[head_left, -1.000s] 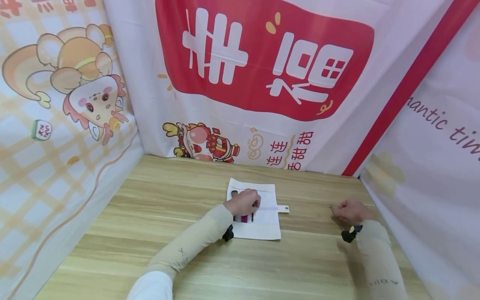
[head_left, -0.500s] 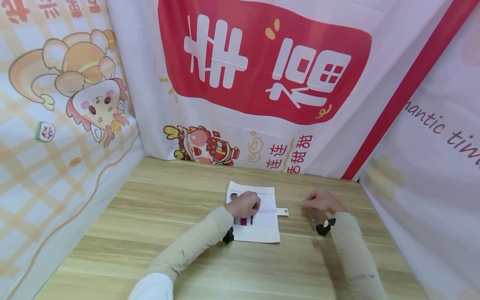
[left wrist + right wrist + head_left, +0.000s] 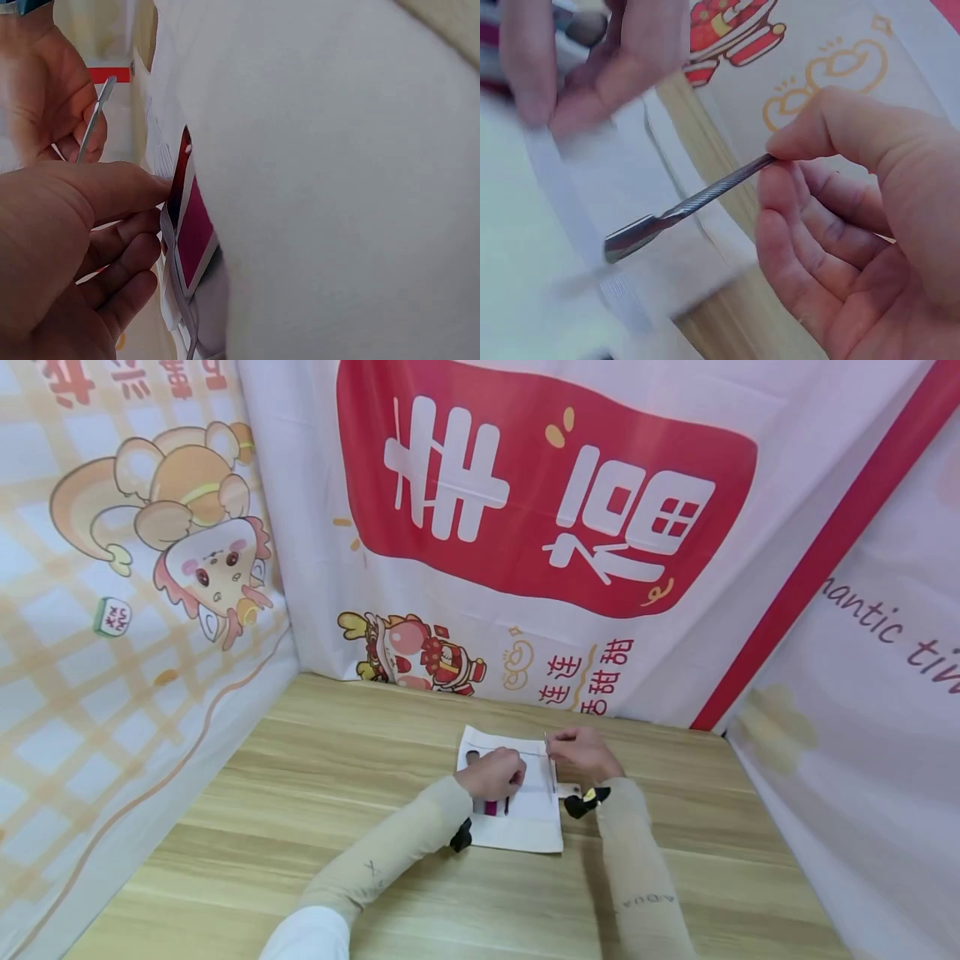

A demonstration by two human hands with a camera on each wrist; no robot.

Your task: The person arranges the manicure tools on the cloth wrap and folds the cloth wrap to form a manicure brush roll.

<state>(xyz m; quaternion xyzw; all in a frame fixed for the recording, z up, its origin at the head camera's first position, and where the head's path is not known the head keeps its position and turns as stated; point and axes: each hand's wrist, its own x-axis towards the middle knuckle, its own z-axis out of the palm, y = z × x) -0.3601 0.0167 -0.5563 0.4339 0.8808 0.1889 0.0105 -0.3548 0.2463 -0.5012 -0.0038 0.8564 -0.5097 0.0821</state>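
A white case (image 3: 517, 837) lies unfolded on the wooden table, a dark round-headed item (image 3: 472, 757) and a magenta item (image 3: 491, 807) in it. Over its middle, my left hand (image 3: 491, 774) pinches the edge of a pocket (image 3: 171, 247) between thumb and fingers, seen in the left wrist view; the magenta item (image 3: 195, 232) shows inside. My right hand (image 3: 587, 752) is at the case's right edge. Its thumb and forefinger pinch one end of a slim metal tool (image 3: 712, 191) with a ridged shaft, whose scoop-shaped end hangs over the white fabric.
A strap (image 3: 568, 790) with a snap sticks out from the case's right side. Wood-grain table (image 3: 360, 743) surrounds the case. Printed cloths hang behind (image 3: 315, 568) and at both sides of the table.
My right hand has moved left across the table with the metal tool, from the far right to the case's edge. My left hand has stayed on the case.
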